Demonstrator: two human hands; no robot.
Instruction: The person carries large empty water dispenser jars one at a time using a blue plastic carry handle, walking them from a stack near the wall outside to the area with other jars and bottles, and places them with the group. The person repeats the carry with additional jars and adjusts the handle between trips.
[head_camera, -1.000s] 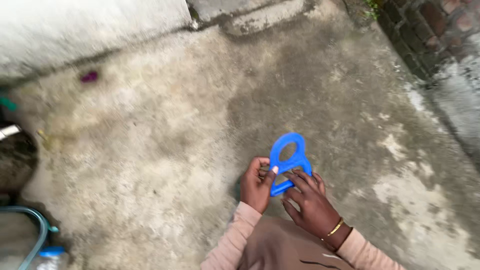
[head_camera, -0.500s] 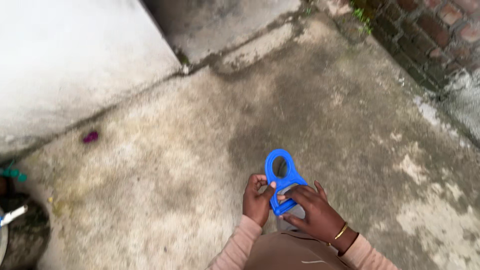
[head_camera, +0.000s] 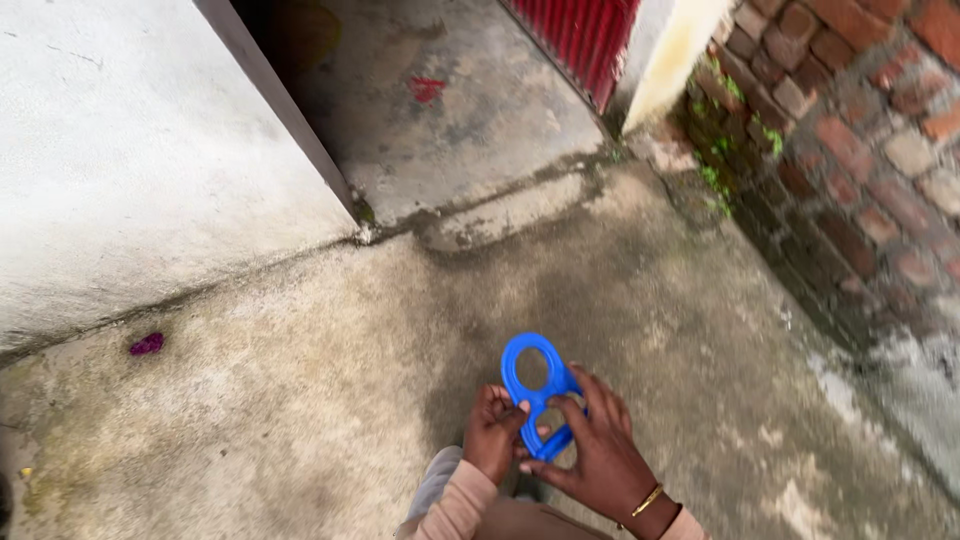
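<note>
Head view: both hands hold the blue plastic ring piece (head_camera: 538, 395) above the concrete floor (head_camera: 300, 350), low in the frame and close to the body. The left hand (head_camera: 493, 432) is clenched around the lower left edge of the piece, fingertips curled onto its rim. The right hand (head_camera: 600, 450) grips the lower right side with fingers spread over the front of the piece; a gold bangle (head_camera: 648, 500) sits at its wrist. Compared with the views half a second and one second earlier, the grasp is unchanged: the same two hands hold the same piece, large oval opening uppermost. What has changed is the camera aim. The view has lifted, so the piece sits lower in the frame and more of the far end of the yard shows. This indicates that the piece is being carried or inspected, not set down. Surface: rough, stained concrete with damp dark patches and a low step (head_camera: 500, 215) across it. Surroundings: a white plastered wall (head_camera: 130, 160) at the left, a brick wall (head_camera: 850, 130) with small green weeds at the right, a red corrugated panel (head_camera: 575, 40) at the top, a small purple scrap (head_camera: 146, 344) on the floor near the white wall.
</note>
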